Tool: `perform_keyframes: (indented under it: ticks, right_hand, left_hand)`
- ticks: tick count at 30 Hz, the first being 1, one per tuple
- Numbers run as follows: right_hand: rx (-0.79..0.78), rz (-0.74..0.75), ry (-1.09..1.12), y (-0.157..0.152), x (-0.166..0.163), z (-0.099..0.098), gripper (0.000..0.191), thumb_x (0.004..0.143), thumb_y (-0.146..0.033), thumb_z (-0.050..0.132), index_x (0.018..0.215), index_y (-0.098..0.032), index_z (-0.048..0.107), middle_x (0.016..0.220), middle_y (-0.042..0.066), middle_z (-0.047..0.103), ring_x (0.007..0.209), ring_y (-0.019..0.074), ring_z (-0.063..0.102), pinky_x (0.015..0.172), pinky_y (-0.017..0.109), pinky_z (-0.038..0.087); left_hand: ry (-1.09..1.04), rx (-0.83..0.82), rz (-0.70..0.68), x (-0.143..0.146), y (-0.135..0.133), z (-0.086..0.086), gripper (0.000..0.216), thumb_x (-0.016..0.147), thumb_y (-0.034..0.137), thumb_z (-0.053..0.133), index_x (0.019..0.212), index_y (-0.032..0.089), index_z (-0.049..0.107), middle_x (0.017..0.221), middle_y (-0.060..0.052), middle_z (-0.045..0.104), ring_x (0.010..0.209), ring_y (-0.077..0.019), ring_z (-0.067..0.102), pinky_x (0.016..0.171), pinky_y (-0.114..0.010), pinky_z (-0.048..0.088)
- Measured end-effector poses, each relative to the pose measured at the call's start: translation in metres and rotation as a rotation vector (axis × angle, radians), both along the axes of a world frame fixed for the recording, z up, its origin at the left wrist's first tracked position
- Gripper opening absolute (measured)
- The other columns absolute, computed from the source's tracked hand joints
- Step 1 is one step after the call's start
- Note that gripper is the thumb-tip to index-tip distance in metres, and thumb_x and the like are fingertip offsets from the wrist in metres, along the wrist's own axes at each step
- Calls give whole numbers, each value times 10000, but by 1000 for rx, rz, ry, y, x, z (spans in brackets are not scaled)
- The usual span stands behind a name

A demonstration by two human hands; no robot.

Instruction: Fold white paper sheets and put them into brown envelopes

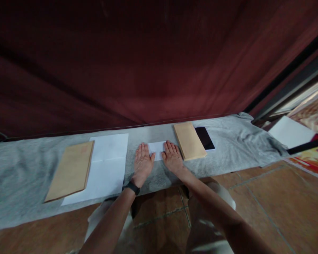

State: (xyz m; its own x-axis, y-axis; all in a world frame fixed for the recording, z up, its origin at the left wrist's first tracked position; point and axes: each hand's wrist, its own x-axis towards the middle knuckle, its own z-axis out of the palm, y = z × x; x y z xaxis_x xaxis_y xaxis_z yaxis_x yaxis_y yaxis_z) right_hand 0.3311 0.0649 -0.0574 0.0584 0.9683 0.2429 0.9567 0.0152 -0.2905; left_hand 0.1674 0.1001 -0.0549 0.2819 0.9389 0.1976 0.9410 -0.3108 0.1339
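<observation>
Both of my hands lie flat on a small folded white paper (157, 148) on the grey cloth (23, 165). My left hand (142, 163) presses its left part with fingers stretched out; a black band circles that wrist. My right hand (172, 157) rests palm down on the paper's right edge, fingers spread. Neither hand grips anything.
A stack of brown envelopes (189, 140) lies just right of my right hand, with a black phone (204, 138) beside it. To the left are a white sheet (106, 165) and a brown envelope (71, 170). A dark red curtain hangs behind. Tiled floor lies in front.
</observation>
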Motion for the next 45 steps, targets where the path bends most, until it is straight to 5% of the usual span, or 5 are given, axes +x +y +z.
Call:
perform_keyframes:
  ticks: [18, 25, 30, 38, 45]
  right_hand:
    - [-77, 250, 36, -68, 6, 7, 555, 1027, -366, 482, 1492, -63, 482, 1596, 152, 397, 1465, 284, 420, 1254, 488, 244]
    - [-158, 246, 74, -68, 6, 11, 586, 1008, -409, 510, 1483, -67, 499, 1568, 167, 444, 1480, 290, 396, 1259, 485, 234]
    - [-223, 260, 86, -67, 8, 14, 616, 1011, -437, 490, 1488, -49, 486, 1573, 176, 428, 1505, 298, 351, 1266, 494, 209]
    - [-344, 302, 109, -65, 16, 29, 641, 1001, -424, 491, 1549, -104, 402, 1628, 153, 348, 1525, 310, 297, 1264, 543, 145]
    - [-291, 460, 146, -52, 47, 41, 427, 1017, -257, 456, 1428, -205, 560, 1534, 92, 523, 1422, 260, 445, 1201, 509, 271]
  left_hand:
    - [45, 34, -31, -4, 1, 3, 657, 1040, 449, 296, 1523, 17, 401, 1583, -244, 401, 1517, -330, 319, 1235, -540, 265]
    - [18, -123, -369, 42, 2, 9, 601, 1074, 373, 166, 1550, 80, 387, 1625, -133, 380, 1538, -211, 280, 1266, -412, 249]
    - [46, -146, -366, 61, 13, 8, 584, 1074, 369, 207, 1563, 89, 365, 1642, -140, 341, 1551, -219, 240, 1265, -428, 245]
    - [29, -132, -398, 50, 19, 7, 571, 1078, 375, 195, 1566, 136, 371, 1636, -126, 360, 1547, -225, 253, 1251, -462, 269]
    - [23, -166, -481, 4, -28, 8, 554, 1084, 400, 214, 1570, 187, 371, 1632, -80, 382, 1544, -209, 265, 1259, -470, 263]
